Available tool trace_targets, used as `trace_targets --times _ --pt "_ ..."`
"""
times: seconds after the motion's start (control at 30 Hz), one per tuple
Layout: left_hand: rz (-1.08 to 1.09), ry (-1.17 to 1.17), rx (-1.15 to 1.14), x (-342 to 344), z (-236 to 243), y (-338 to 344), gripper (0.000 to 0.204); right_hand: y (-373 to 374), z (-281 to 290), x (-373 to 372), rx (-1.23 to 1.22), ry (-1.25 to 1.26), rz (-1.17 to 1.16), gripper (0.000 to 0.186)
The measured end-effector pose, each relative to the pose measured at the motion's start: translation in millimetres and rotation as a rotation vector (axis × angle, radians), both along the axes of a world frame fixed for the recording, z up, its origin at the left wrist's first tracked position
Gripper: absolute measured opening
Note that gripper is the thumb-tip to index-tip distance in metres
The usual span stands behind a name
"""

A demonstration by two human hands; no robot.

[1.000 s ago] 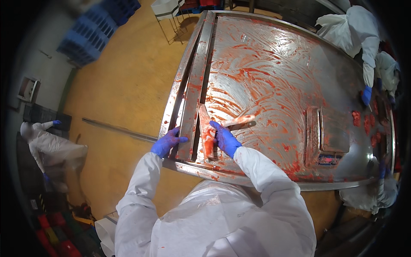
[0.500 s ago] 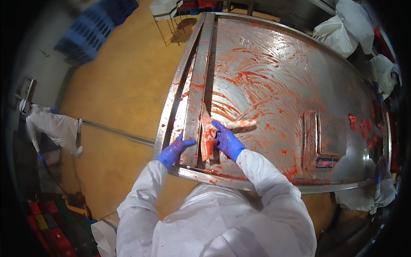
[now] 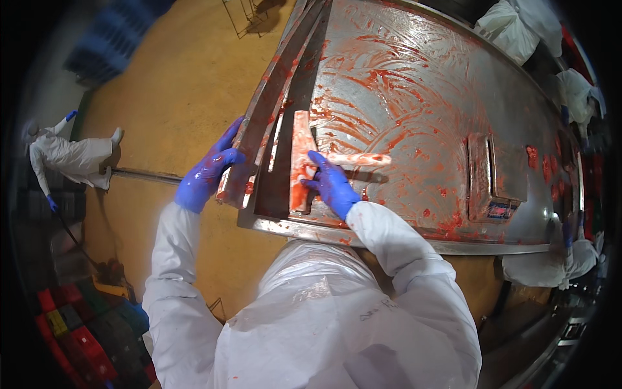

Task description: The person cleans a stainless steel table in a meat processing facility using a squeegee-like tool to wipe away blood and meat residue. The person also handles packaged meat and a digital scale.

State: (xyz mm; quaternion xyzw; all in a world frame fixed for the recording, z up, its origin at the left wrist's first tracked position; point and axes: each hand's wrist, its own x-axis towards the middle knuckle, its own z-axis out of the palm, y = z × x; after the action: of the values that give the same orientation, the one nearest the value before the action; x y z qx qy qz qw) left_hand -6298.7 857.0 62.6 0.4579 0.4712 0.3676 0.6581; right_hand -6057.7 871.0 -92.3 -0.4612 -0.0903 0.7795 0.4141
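Note:
My left hand (image 3: 206,176), in a blue glove, is closed around the near end of a long metal bar (image 3: 272,97). The bar is tilted and raised at the left end of a steel table (image 3: 440,129) smeared with red. In my right hand (image 3: 335,191), also blue-gloved, is a white squeegee (image 3: 301,139) streaked with red. My fingers grip its head close to the handle, which points right over the table. A dark gap lies under the squeegee head, between the bar and the tabletop.
A squat metal device (image 3: 508,178) with a small panel stands on the table's right part, red meat scraps (image 3: 549,167) beyond it. A person (image 3: 74,152) in white holds a long dark hose or pole at far left. Blue crates (image 3: 110,42) and red crates (image 3: 84,353) are stacked leftward.
The metal bar has been lifted and tilted leftward by my left hand, which now wraps its end. My right hand and the squeegee have moved slightly farther away and left.

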Motion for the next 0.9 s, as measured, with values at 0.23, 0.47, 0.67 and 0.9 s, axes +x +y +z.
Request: trace_targets --times 0.23,0.47,0.67,0.9 --pt "-0.067 -0.012 -0.025 -16.4 0.1 14.3 0.082 -15.6 -43.0 -104.7 0.056 -0.113 -0.251 0.038" --pt "-0.088 -0.008 -0.025 -41.9 -14.4 22.6 0.081 -25.1 -40.1 -7.7 0.183 -0.67 -0.267 0.027" --pt "-0.111 -0.078 -0.033 -41.8 -10.0 24.4 0.085 -58.1 -39.2 178.0 0.282 -1.353 -0.718 0.029" --pt "-0.094 -0.034 -0.012 -54.1 -0.7 30.0 0.085 -22.7 2.8 134.9 0.341 -0.792 -0.667 0.031"
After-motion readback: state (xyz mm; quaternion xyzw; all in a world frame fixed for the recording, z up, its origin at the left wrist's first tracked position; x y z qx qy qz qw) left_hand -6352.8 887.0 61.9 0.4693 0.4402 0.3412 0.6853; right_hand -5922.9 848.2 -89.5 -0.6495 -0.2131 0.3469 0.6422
